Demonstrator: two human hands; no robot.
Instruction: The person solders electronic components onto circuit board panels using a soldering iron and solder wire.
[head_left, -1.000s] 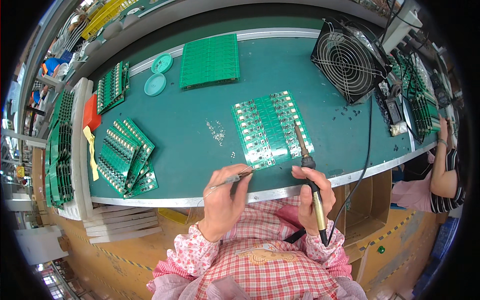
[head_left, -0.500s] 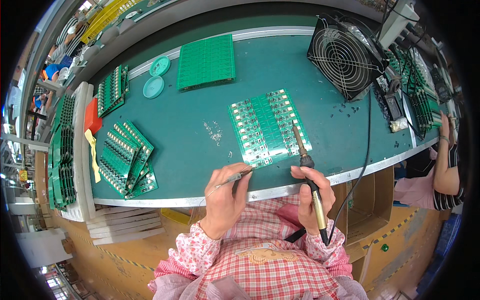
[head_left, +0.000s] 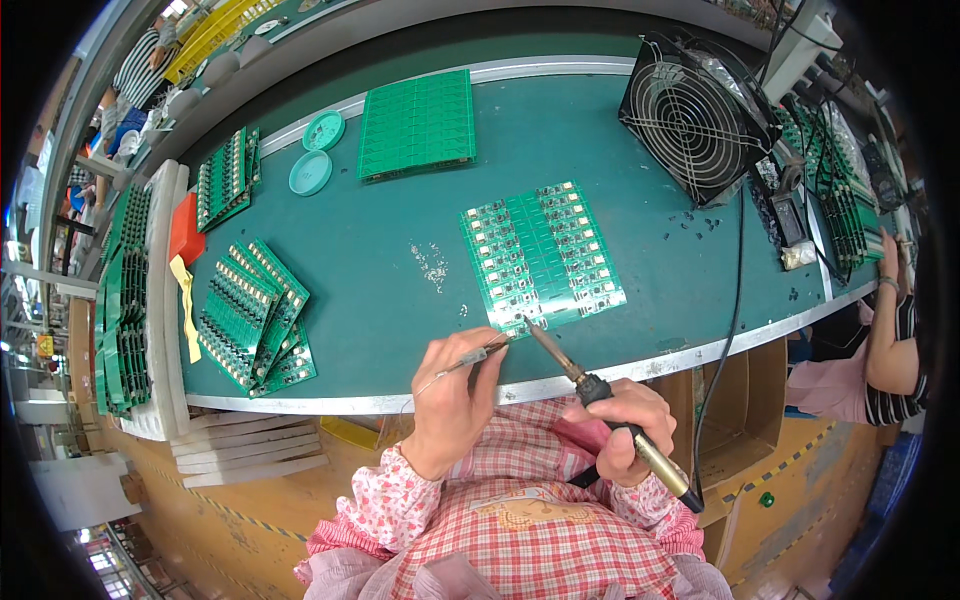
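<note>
A green circuit board panel (head_left: 543, 250) lies flat on the bench in front of me, with columns of white and black parts along its sides. My left hand (head_left: 447, 400) is closed in a pinch on a thin wire with a grey sleeve (head_left: 474, 356), its dark tip at the panel's near left corner. In my right hand (head_left: 628, 428), fingers wrapped round its handle, is a soldering iron (head_left: 592, 388). The iron slants up to the left, and its tip is over or on the panel's lower left part; contact cannot be made out.
Populated boards (head_left: 255, 315) are piled at left, near a red box (head_left: 186, 230). Two turquoise dishes (head_left: 311, 172) and a stack of green panels (head_left: 416, 125) stand farther back. At right are a black fan (head_left: 690, 125), loose black parts (head_left: 690, 222), a cable (head_left: 733, 300) and a co-worker's arm (head_left: 888, 320).
The soldering iron's tip has swung left and nearer, from the panel's right column to its lower left corner. My right hand has turned with it; my left hand has barely moved.
</note>
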